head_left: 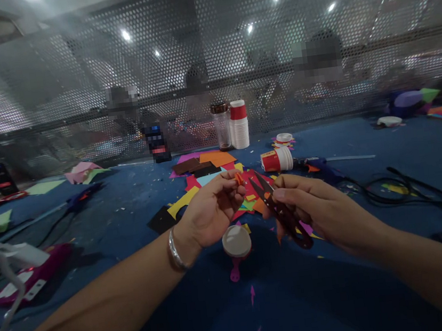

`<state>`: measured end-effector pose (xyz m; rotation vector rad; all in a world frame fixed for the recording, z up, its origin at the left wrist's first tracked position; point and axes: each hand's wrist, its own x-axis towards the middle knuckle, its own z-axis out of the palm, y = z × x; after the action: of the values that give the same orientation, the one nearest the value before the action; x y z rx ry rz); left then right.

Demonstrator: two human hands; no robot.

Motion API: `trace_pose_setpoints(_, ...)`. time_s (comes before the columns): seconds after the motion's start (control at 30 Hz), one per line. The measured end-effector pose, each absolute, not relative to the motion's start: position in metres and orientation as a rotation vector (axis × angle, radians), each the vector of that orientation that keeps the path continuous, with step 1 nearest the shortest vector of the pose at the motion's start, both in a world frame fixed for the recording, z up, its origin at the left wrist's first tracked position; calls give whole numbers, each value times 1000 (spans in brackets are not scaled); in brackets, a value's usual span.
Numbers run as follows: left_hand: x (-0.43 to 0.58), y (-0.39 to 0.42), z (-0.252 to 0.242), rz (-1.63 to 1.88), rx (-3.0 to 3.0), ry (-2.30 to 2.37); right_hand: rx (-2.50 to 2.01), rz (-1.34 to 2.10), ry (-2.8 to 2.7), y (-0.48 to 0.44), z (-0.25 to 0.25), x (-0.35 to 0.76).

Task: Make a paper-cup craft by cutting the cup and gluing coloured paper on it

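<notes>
My left hand (pixel 215 208) pinches a small orange piece of paper (pixel 239 179) between thumb and fingertips. Dark-handled scissors (pixel 283 212) are in my right hand (pixel 309 200), their blades parted and pointing up and left toward the orange piece, a short gap away. Below my hands a white paper cup (pixel 237 241) stands bottom up, with a purple paper shape (pixel 235 272) by its near side. Behind the hands lies a pile of coloured paper (pixel 216 159), in orange, brown, red, yellow and black.
At the back stand a clear bottle (pixel 222 127) and a stack of paper cups (pixel 239 125). A red-and-white cup (pixel 276 159) lies right of the pile, beside a blue glue gun (pixel 322 169) with a looping black cable (pixel 409 190). A magenta power strip (pixel 36 274) sits at left.
</notes>
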<state>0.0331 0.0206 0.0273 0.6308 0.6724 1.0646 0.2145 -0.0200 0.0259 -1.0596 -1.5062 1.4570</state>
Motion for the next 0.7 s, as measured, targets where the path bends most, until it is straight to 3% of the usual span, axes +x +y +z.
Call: trace_pose_setpoints(0.7,34,22,25,1086,621,682,-1058,1440,-1557,-19,23,214)
